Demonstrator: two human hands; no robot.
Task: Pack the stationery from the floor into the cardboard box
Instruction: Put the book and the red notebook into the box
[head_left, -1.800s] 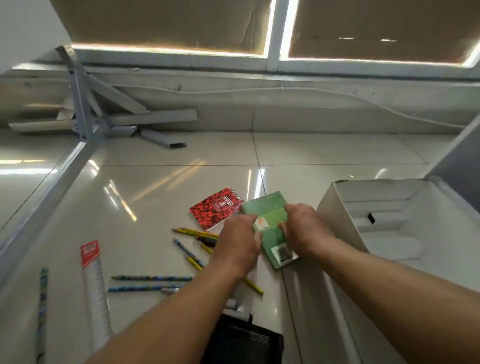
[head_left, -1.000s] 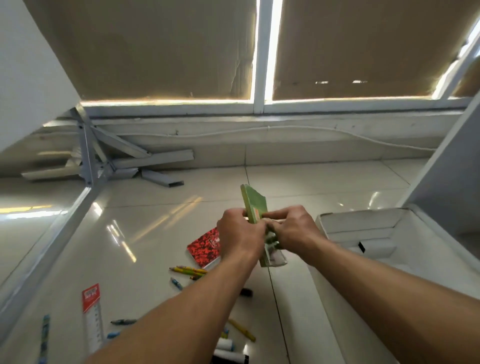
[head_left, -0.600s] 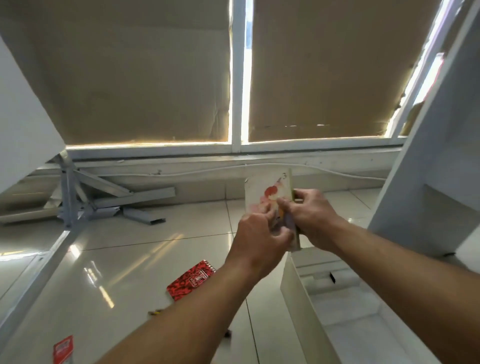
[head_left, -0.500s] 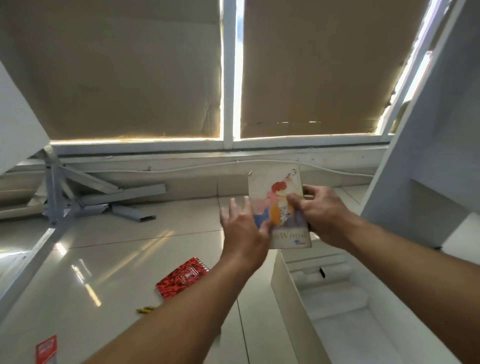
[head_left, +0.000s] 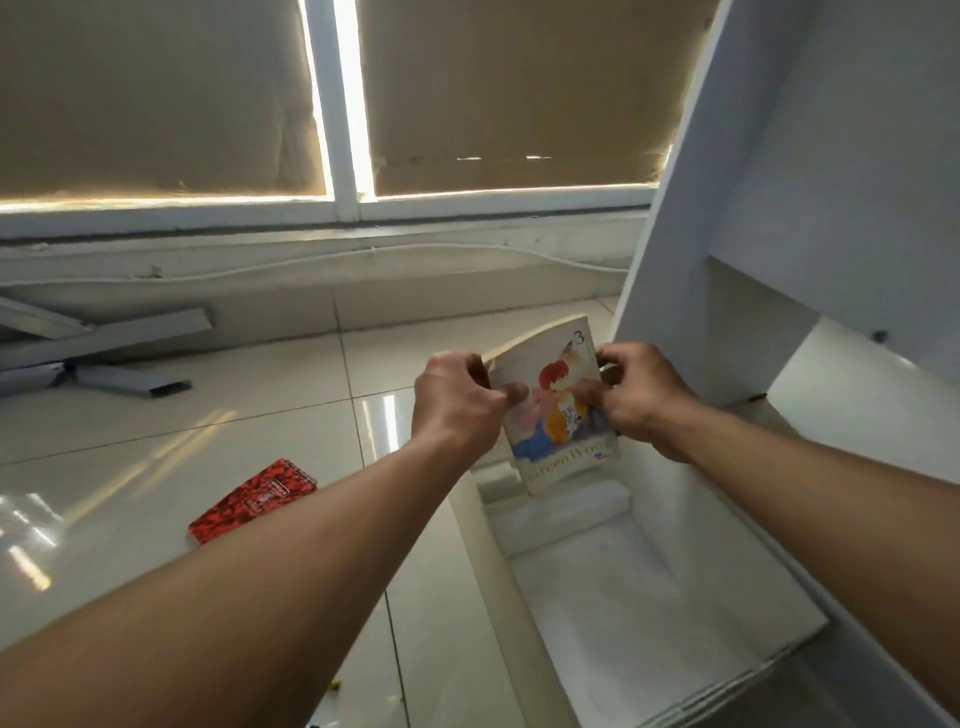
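**Kid:** When you look at the cardboard box (head_left: 483, 551), what is inside it?

**Helper:** Nothing that I can see. Its white bottom looks bare.

**Kid:** Where is the book?

**Helper:** The notebook (head_left: 558, 410) is up in the air, just above the far end of the box. It stands almost upright, with the picture side facing us. Its bottom edge hangs just above the far end of the box.

**Kid:** Who has it?

**Helper:** Both hands do. The left hand (head_left: 457, 400) is curled closed on the left edge, thumb on the front. The right hand (head_left: 636, 397) is curled closed on the right edge, thumb on the picture too.

**Kid:** So what step is this?

**Helper:** I think it is the putting-in step. The book is over the box but not in it yet.

**Kid:** What should come next?

**Helper:** I think the hands need to go down into the box, lay the book flat on the bottom, and let go gently.

**Kid:** Is that all?

**Helper:** No. Left of the box, on the shiny floor (head_left: 156, 436), lies a red notebook (head_left: 253, 500). It is well apart from the box and must be packed too.
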